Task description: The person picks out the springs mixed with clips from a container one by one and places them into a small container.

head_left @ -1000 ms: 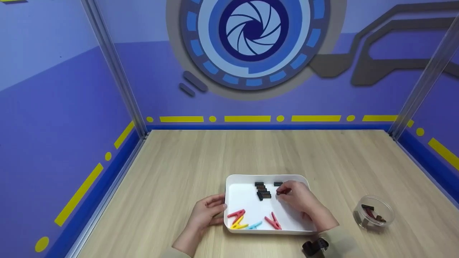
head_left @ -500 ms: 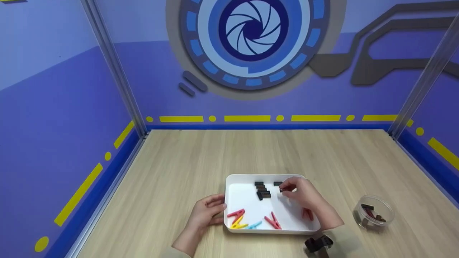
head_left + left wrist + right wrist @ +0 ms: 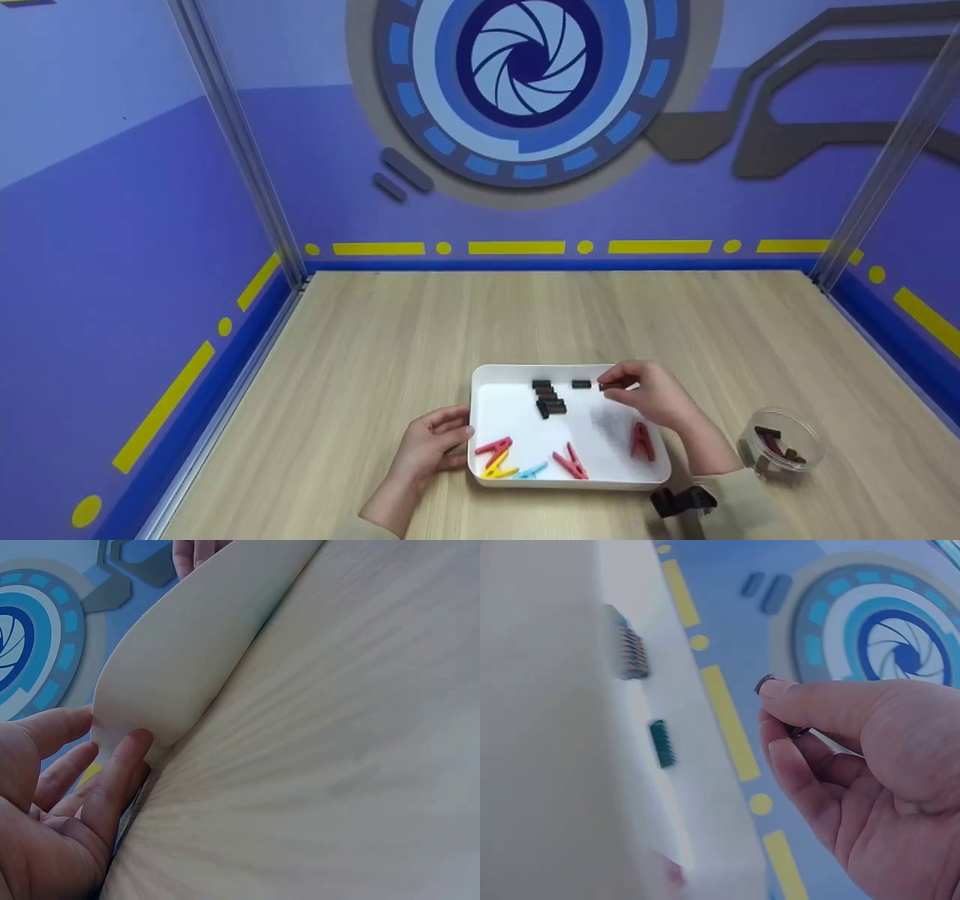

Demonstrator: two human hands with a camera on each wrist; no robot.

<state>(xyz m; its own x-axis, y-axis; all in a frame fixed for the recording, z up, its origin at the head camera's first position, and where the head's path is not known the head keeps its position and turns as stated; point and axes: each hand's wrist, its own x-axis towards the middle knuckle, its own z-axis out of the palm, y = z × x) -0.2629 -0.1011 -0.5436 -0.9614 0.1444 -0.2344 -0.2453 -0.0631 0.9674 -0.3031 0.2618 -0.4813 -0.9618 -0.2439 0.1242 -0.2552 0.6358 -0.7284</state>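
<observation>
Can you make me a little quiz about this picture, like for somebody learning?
1. True or false: the round clear plastic tub stands inside the rectangular white tray.
2. How many red plastic clips lie in the tray?
3. Choose one. The bare right hand pinches:
A) a light blue plastic clip
B) a small dark piece
C) a yellow plastic clip

Key:
1. False; the tub stands beside the tray.
2. Three.
3. B.
</observation>
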